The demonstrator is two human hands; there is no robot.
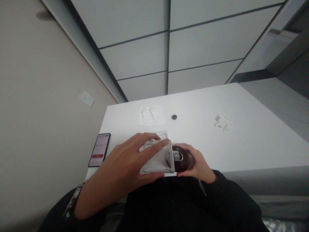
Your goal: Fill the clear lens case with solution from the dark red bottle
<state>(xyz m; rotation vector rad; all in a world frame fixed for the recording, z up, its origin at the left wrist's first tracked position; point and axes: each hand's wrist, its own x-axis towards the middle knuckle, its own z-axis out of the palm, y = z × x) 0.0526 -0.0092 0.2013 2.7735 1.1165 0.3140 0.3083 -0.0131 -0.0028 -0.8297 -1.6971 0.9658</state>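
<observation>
Near the front edge of the white table, my left hand is closed around a square clear glass bottle, which is tilted with its neck toward the right. My right hand wraps round a dark brown-red round bottle with an open mouth. The clear bottle's threaded neck meets or overlaps the dark bottle's mouth; whether they touch I cannot tell. Some dark liquid seems to show through the clear glass near its neck, though this is blurred.
A small black cap lies behind the bottles. To its left is a white tissue with two whitish pieces on it. Crumpled tissue sits at the right. A phone with a lit screen lies at the table's left edge, near the wall.
</observation>
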